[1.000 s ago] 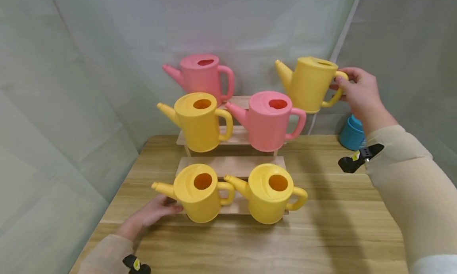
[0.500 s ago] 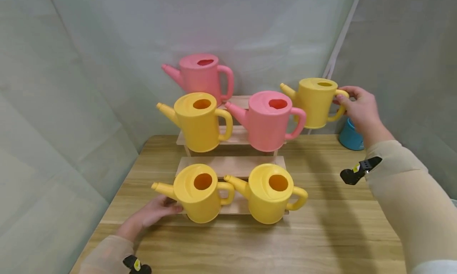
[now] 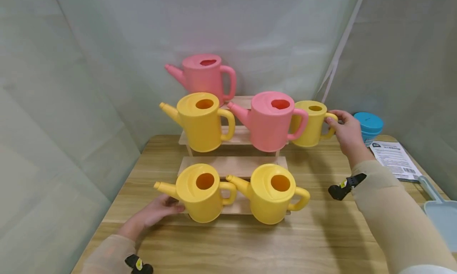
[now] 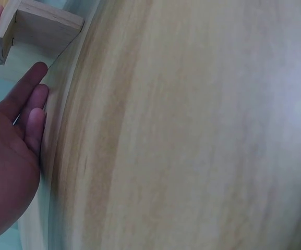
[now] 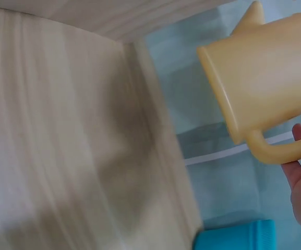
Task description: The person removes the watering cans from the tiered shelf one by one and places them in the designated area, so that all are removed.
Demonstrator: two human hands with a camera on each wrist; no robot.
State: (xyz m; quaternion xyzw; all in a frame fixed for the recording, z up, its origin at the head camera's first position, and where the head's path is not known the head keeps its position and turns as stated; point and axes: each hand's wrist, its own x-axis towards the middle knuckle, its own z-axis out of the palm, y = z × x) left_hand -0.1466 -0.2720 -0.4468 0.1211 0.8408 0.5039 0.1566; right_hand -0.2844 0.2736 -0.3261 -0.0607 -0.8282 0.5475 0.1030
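My right hand (image 3: 348, 132) grips the handle of a yellow watering can (image 3: 310, 125), which is partly hidden behind a pink watering can (image 3: 272, 125). In the right wrist view, the held can (image 5: 267, 73) shows its side and handle against the curtain. My left hand (image 3: 157, 211) holds the left end of a stepped wooden stand (image 3: 233, 166), thumb and fingers on either side of the end piece. The stand bears another pink watering can (image 3: 203, 77) on top, a yellow one (image 3: 200, 127) mid-left, and two yellow watering cans (image 3: 200, 200) on the lowest step, spouts left.
A blue lidded tub (image 3: 369, 127) stands at the back right. In front of it lie a printed sheet (image 3: 394, 159) and a pale blue scoop-like thing (image 3: 440, 218) with a handle. Pale curtains (image 3: 278, 36) hang behind the wooden table (image 3: 250, 250).
My right hand has lowered the yellow watering can from the top right to behind the pink one. More of the tub, the sheet and the scoop-like thing shows. My left hand stays put.
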